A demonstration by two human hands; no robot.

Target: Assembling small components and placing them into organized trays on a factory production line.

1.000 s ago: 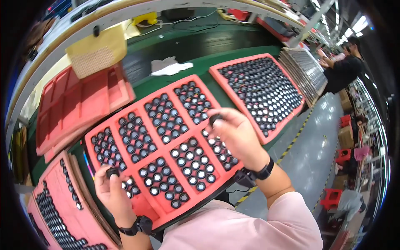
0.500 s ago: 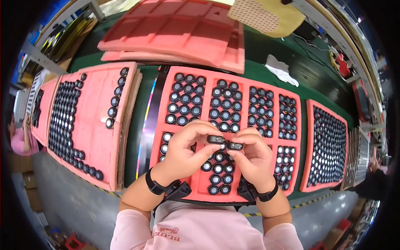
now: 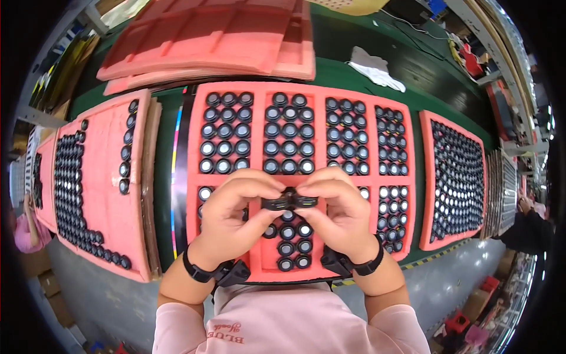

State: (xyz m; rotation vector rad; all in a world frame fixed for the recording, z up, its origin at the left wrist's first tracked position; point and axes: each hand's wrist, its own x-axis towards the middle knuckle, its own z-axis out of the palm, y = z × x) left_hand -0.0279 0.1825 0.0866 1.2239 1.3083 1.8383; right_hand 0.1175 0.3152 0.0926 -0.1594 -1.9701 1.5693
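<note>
My left hand (image 3: 233, 206) pinches a small black round part (image 3: 275, 204) between thumb and fingers. Another part of the same kind, a black disc (image 3: 305, 202), is pinched in my right hand (image 3: 339, 207). The two are held edge to edge, seemingly touching, over a pink foam tray (image 3: 258, 130). Its compartments hold rows of black round parts (image 3: 289, 147) with pale centres. Below my hands, the front middle compartment has several such parts (image 3: 286, 247) and some bare pink foam. My hands cover part of the front row of compartments.
Left stands another pink tray (image 3: 112, 159), partly filled; right, a densely filled one (image 3: 427, 183). Pink foam trays (image 3: 194, 44) lie stacked behind. A white glove (image 3: 380, 74) rests on the green table (image 3: 330, 65). People's arms show at the far left (image 3: 28, 227) and right (image 3: 523, 205).
The two held parts have come together, closing the small gap between them. My view has shifted, so the trays appear farther left and slightly higher.
</note>
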